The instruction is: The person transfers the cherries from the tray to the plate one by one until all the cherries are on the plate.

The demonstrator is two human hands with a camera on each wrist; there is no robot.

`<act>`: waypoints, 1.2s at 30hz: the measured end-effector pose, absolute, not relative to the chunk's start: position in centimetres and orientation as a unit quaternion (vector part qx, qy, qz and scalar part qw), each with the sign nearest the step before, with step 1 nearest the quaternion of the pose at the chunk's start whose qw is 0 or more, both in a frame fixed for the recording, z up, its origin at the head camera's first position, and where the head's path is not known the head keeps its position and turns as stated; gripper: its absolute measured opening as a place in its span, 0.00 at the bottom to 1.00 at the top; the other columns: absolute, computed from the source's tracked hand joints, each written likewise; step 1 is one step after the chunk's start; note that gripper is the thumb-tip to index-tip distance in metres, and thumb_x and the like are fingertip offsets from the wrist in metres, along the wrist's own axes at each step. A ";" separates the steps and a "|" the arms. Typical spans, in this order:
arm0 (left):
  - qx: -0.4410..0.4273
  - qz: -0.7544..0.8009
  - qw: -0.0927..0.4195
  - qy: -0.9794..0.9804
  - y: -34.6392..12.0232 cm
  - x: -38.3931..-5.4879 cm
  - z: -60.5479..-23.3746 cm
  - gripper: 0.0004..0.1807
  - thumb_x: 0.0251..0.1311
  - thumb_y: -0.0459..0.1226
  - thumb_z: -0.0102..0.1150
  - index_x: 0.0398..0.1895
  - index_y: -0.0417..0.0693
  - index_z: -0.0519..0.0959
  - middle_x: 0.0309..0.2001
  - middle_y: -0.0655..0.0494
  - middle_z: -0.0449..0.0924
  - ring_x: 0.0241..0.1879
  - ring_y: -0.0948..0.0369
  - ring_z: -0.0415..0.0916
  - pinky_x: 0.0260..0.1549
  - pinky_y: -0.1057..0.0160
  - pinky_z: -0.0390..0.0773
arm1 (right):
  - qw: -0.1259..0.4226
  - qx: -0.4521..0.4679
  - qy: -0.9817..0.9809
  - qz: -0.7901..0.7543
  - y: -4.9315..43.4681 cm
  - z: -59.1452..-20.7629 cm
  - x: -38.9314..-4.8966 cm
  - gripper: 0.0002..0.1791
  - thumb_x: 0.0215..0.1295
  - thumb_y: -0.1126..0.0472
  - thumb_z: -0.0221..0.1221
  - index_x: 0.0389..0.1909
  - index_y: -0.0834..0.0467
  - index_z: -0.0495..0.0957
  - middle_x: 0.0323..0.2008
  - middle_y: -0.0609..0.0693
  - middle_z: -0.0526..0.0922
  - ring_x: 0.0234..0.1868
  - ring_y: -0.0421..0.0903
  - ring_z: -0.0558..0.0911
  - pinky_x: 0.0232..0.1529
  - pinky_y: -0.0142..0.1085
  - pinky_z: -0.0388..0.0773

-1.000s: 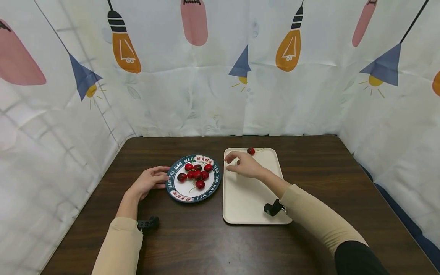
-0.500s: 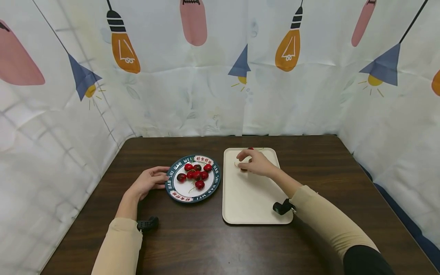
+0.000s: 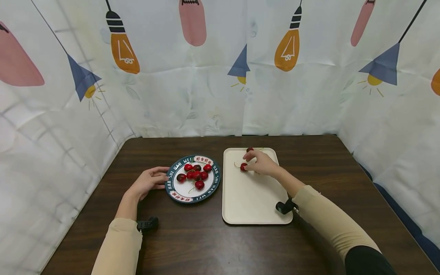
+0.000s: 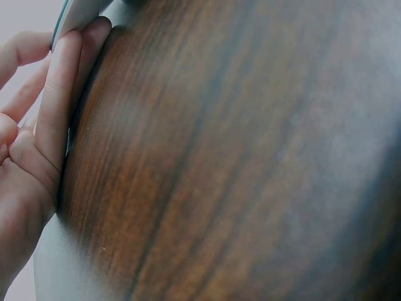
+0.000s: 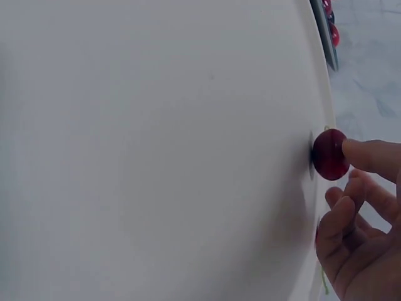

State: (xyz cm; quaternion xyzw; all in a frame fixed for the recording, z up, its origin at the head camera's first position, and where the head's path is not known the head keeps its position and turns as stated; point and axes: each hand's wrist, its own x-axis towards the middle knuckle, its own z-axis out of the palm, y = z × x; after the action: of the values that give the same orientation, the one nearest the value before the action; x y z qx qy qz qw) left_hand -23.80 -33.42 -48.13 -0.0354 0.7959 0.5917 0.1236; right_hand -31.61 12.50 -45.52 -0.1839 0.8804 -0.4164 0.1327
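Observation:
On the left, my left hand [image 3: 148, 183] rests its straight fingers against the rim of a white plate with a dark blue lettered border [image 3: 174, 192]. The left wrist view shows the fingers [image 4: 59, 94] right at the plate's edge [image 4: 78, 14]. Several red cherries [image 3: 199, 185] lie on that plate. Over the cream tray [image 3: 251, 202], my right hand [image 3: 264, 164] is beside a stemmed cherry [image 3: 243, 167]. Seen from the right wrist, the thumb tip overlaps this cherry [image 5: 329, 155], while the other fingers bend loosely apart from it. Behind the hand, a second cherry [image 3: 249, 149] sits at the tray's back edge.
Plate and tray stand side by side on a dark wooden table [image 3: 192, 244], a narrow gap between them. A patterned white curtain [image 3: 206, 99] hangs behind the table and along both sides.
My right hand has moved right across the tray, bringing the stemmed cherry a little to the right and then baring it to view. The left hand and plate have stayed in place.

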 end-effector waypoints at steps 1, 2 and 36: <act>-0.037 0.593 0.123 0.795 -33.4 -23.8 -48.2 0.31 0.72 0.37 0.62 0.74 0.38 0.67 0.52 0.43 0.81 0.45 0.57 0.83 0.46 0.60 0.85 | 0.136 -0.183 0.882 -0.412 12.5 -45.5 -31.6 0.19 0.65 0.62 0.68 0.56 0.60 0.78 0.53 0.57 0.80 0.23 0.46 0.75 0.26 0.36 0.76; -0.037 0.593 0.123 0.795 -33.4 -23.8 -48.2 0.30 0.72 0.37 0.62 0.73 0.38 0.67 0.52 0.43 0.81 0.45 0.57 0.83 0.46 0.60 0.85 | 0.138 -0.184 0.884 -0.408 12.5 -45.6 -31.6 0.19 0.65 0.62 0.69 0.55 0.60 0.79 0.52 0.56 0.80 0.23 0.46 0.75 0.26 0.36 0.76; -0.024 0.603 0.126 0.788 -33.3 -23.7 -48.0 0.32 0.72 0.35 0.62 0.74 0.35 0.65 0.52 0.46 0.83 0.44 0.60 0.83 0.45 0.60 0.86 | 0.119 -0.222 0.884 -0.395 10.8 -45.0 -31.4 0.18 0.62 0.61 0.71 0.52 0.58 0.81 0.48 0.53 0.82 0.31 0.47 0.77 0.28 0.37 0.78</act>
State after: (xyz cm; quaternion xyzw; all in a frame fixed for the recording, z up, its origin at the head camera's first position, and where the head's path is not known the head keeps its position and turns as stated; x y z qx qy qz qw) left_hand -23.71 -33.34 -47.96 -0.0245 0.7876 0.6026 0.1261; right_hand -31.43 10.83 -44.96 -0.2216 0.8838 -0.3945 0.1192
